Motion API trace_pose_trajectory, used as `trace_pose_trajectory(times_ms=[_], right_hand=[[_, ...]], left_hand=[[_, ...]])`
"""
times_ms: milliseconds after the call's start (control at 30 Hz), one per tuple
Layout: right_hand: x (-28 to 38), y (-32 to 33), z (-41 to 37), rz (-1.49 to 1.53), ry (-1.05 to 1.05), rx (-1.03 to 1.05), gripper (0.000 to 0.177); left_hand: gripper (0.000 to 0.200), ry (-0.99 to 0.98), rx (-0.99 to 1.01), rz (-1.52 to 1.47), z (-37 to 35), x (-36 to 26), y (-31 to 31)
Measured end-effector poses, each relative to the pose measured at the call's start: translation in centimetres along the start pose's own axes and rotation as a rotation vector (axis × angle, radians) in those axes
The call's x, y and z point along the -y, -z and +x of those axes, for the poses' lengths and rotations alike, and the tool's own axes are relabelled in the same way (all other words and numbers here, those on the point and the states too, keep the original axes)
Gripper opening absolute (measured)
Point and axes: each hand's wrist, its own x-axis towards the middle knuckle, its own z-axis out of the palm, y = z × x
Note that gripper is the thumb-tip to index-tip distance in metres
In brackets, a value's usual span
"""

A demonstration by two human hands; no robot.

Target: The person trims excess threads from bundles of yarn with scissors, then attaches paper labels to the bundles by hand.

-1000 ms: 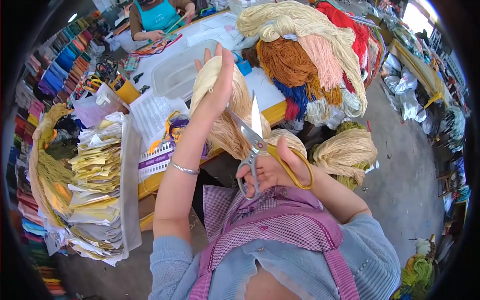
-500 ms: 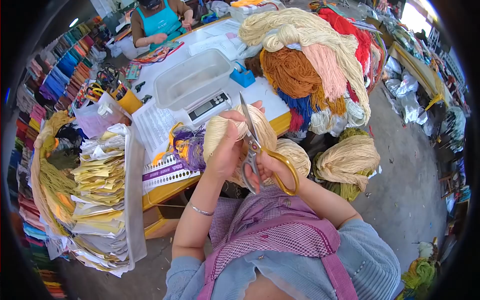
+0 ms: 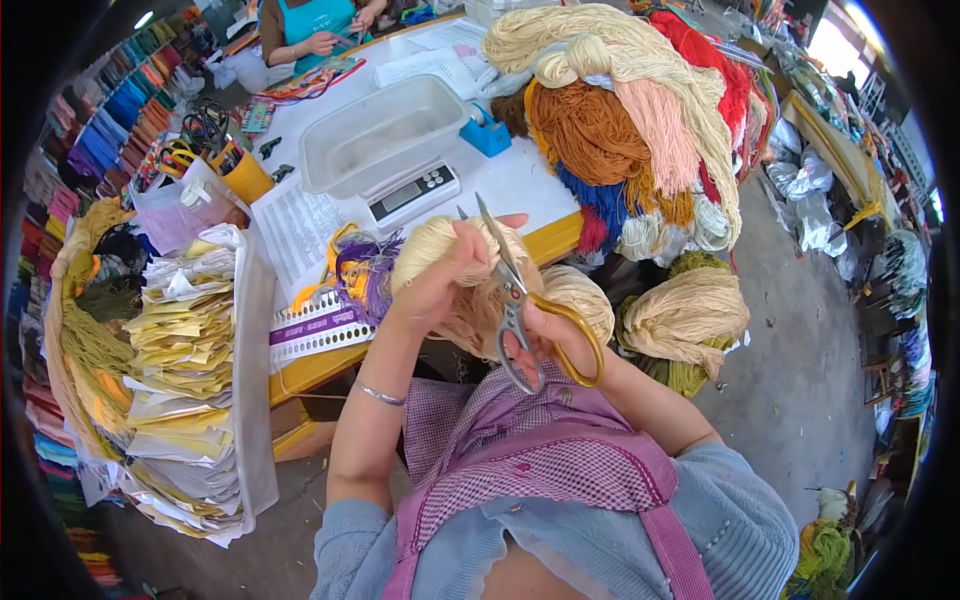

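Note:
My left hand (image 3: 438,278), with a silver bracelet on the wrist, is closed around a skein of cream yarn (image 3: 423,250) in front of the table edge. In my right hand (image 3: 552,332) are large scissors (image 3: 512,287) with one gold and one grey handle loop. Their blades point up and away from me, slightly apart, and cross in front of the yarn close to my left fingers. Part of the skein is hidden behind the hands and blades. Beige yarn bundles (image 3: 578,300) hang just to the right.
On the table stand a clear plastic tub (image 3: 385,135), a digital scale (image 3: 412,197) and a blue tape dispenser (image 3: 487,133). A big heap of coloured yarn (image 3: 590,135) lies at right. A box of paper packets (image 3: 258,400) is at left. A person in a turquoise apron (image 3: 315,28) works opposite.
The scissor blades have parted from nearly closed to slightly apart, and their handles have spread. My left hand still grips the cream yarn. The whole view has shifted a little.

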Motion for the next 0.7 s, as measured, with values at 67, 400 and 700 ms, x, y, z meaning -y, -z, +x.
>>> trace_pose_trajectory(times_ms=[67,400,700], right_hand=[[-0.3,-0.2,-0.2,-0.009,-0.016,-0.020,0.058],[0.2,0.3,0.7,0.128,-0.026,0.052,0.072],[3.0,-0.7,0.1,0.151,-0.054,-0.206,0.068]], left_hand=[[0.074,-0.018,0.005,-0.021,-0.3,0.4,0.0],[0.061,0.149,0.065,-0.168,-0.5,0.5,0.4],[0.050,0.142,-0.139,-0.074,-1.8,4.0,2.8]])
